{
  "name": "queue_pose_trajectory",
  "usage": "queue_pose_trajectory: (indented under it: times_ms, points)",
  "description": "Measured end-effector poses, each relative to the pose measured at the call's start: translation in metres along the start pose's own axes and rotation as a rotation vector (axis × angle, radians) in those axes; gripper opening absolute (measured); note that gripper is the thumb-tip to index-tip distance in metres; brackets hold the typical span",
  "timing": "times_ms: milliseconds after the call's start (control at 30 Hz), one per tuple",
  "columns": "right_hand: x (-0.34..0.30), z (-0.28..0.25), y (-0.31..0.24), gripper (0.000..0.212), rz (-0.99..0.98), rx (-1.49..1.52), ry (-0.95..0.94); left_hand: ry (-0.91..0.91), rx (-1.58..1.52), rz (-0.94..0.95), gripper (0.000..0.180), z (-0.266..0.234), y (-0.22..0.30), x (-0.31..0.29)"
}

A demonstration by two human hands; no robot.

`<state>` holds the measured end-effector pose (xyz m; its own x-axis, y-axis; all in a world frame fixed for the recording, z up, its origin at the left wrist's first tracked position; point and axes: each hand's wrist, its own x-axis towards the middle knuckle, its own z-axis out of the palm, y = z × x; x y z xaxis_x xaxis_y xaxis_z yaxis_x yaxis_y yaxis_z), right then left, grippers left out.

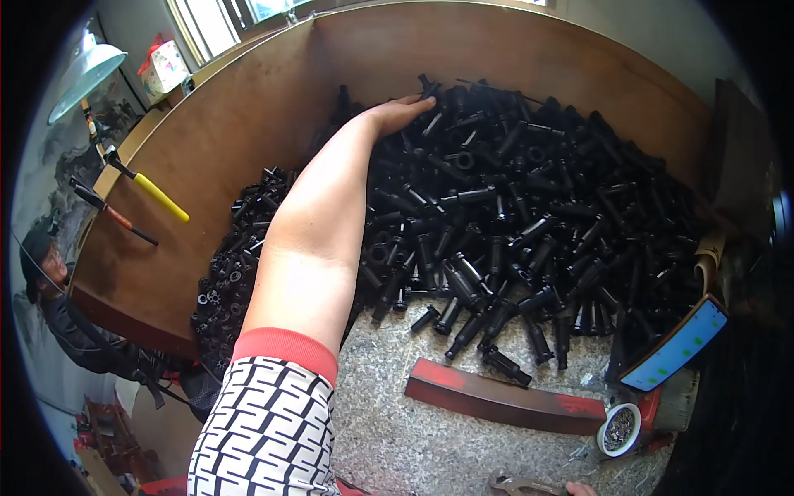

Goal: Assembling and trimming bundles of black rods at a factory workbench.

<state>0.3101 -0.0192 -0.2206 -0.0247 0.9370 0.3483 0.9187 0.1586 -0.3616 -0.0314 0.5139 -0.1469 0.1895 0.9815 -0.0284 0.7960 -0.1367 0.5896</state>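
My left hand point(404, 114) reaches across to the far side of a big heap of black cylindrical metal parts point(496, 198), close to the back wall. Its thumb and fingers close around one black part point(428, 85), whose end sticks up past them; the grip is partly hidden. At the bottom edge, only a bit of my right hand point(581, 489) shows, on the handle of a pair of pliers point(521, 484). The pliers' jaws point left, above the speckled grey worktop point(380, 413).
A curved brown board wall point(207, 165) surrounds the heap; yellow- and red-handled tools hang over it. Small black ring-like parts point(219, 310) lie left. Nearer are a dark red bar point(504, 397), a white cup of small metal bits point(619, 430) and a lit phone point(674, 343). Another person point(66, 306) is outside, left.
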Motion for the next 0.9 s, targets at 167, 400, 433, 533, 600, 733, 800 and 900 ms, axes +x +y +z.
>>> queue_pose_trajectory:
  times_ms: [167,400,433,533,600,733,800,900]
  points:
    - [0.001,-0.001,0.001,0.011,0.006,0.0,0.028,-0.196,-0.02,0.174,0.079,0.018,0.044,0.001]
    - [0.005,-0.005,0.005,0.009,-0.024,0.021,0.053,-0.038,0.321,0.244,0.067,0.054,0.068,0.011]
    - [0.005,-0.006,0.005,0.01,-0.007,0.027,0.053,-0.049,0.324,0.261,0.067,0.058,0.073,0.007]
    - [0.001,-0.006,0.006,0.01,-0.008,0.026,0.06,-0.028,0.238,0.335,0.057,0.078,0.081,0.001]
    - [0.001,-0.008,0.005,0.011,-0.008,0.009,0.069,0.042,0.408,0.519,0.062,0.092,0.06,0.025]
    - [0.001,-0.006,0.007,0.015,-0.048,0.031,0.11,0.134,0.337,0.303,0.072,0.096,0.093,-0.018]
    - [-0.005,-0.004,0.007,0.017,-0.048,0.05,0.065,0.033,0.35,0.333,0.077,0.092,0.107,-0.03]
    - [-0.01,0.001,0.011,0.016,-0.054,0.027,0.086,0.022,0.372,0.347,0.071,0.084,0.126,-0.056]
